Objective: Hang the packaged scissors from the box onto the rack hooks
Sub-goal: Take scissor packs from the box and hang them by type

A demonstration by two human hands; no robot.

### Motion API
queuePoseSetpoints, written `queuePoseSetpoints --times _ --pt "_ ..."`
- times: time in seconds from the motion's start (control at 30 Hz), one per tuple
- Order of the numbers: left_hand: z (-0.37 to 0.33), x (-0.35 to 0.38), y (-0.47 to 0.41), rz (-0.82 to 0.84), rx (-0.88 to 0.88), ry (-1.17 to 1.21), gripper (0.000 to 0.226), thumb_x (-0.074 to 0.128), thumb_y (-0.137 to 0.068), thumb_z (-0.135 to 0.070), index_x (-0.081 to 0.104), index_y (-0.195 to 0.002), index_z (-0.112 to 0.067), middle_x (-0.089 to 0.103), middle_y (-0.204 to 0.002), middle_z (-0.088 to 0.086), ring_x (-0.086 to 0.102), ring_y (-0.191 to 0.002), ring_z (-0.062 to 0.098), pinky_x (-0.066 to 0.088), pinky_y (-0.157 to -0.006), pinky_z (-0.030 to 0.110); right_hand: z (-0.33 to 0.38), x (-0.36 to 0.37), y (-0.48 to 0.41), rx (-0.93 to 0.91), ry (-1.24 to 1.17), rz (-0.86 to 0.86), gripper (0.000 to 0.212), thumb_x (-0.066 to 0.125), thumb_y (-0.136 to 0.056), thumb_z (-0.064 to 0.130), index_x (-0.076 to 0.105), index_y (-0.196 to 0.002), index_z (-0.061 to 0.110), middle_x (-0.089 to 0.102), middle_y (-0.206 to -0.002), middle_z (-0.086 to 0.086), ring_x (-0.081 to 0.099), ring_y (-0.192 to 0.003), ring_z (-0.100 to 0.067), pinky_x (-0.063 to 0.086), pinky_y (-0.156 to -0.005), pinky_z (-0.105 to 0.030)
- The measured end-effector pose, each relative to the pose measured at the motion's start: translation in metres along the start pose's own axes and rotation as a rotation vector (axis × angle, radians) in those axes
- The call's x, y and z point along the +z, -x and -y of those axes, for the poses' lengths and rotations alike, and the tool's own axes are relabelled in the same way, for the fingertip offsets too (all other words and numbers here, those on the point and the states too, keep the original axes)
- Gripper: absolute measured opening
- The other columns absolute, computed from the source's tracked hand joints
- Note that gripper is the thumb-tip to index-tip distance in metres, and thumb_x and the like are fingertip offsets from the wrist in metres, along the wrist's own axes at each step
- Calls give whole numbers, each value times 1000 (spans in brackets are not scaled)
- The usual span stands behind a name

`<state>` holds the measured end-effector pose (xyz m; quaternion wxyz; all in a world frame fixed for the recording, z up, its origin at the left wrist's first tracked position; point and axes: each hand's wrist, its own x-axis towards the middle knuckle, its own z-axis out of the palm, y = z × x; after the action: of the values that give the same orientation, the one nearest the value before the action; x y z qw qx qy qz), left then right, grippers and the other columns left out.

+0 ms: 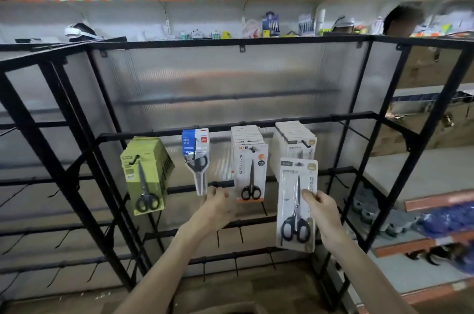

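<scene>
Honestly, the big black rack (230, 43) is half stocked, with four lots of scissors already hanging on one rail. The scissors pack (296, 206) to go up is held upright in front of the rightmost stack (295, 139), a little lower. It looks light and flat, stiff card under a slick plastic blister, so I'd grab the edges, not the middle. The right hand (323, 208) pinches its right edge, thumb on the front. The left hand (218, 206) sits by the tip of the blue pack (196, 157), fingers curled; can't tell if it grips anything. Lining the small hang hole (298, 164) up with the hook (306, 144) is the fiddly bit.
</scene>
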<state>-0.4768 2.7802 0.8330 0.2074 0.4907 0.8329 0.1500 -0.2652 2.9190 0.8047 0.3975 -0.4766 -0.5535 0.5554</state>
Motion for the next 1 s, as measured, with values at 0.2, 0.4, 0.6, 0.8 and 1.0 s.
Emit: queuePoseSetpoints --times 0.2,0.4,0.6,0.8,1.0 --pt "0 4 -23 -39 -54 -111 56 55 -100 -21 30 -148 -7 29 -148 16 27 -142 36 31 -117 43 9 -13 -22 6 13 -125 21 59 -97 25 67 -95 5 72 -88 -8 66 -76 -20 50 -65 -30" --pt "-7 27 -41 -56 -95 -111 57 55 -101 -25 27 -148 -10 23 -151 12 25 -145 35 29 -119 44 27 -23 -63 -15 82 -82 23 59 -94 28 67 -93 7 69 -87 -5 65 -79 -20 49 -69 -33" --pt "-7 47 -64 -102 -208 -43 68 67 -90 -24 31 -147 -16 21 -154 6 32 -142 34 37 -114 50 5 -24 -103 11 119 -64 24 59 -94 31 67 -89 9 70 -86 -8 65 -79 -23 51 -72 -36" --pt "-21 67 -77 -87 -277 -95 51 60 -97 -31 37 -140 -16 29 -145 6 35 -136 32 41 -106 45 -9 -25 -134 -39 129 9 25 56 -97 31 59 -78 15 62 -76 0 57 -72 -17 41 -59 -29" --pt "-41 94 -75 -103 -307 -115 50 59 -96 -24 35 -140 -17 27 -142 2 33 -135 29 42 -104 45 0 -27 -152 -51 227 24 30 51 -99 31 56 -78 10 57 -71 1 53 -67 -16 37 -56 -29"
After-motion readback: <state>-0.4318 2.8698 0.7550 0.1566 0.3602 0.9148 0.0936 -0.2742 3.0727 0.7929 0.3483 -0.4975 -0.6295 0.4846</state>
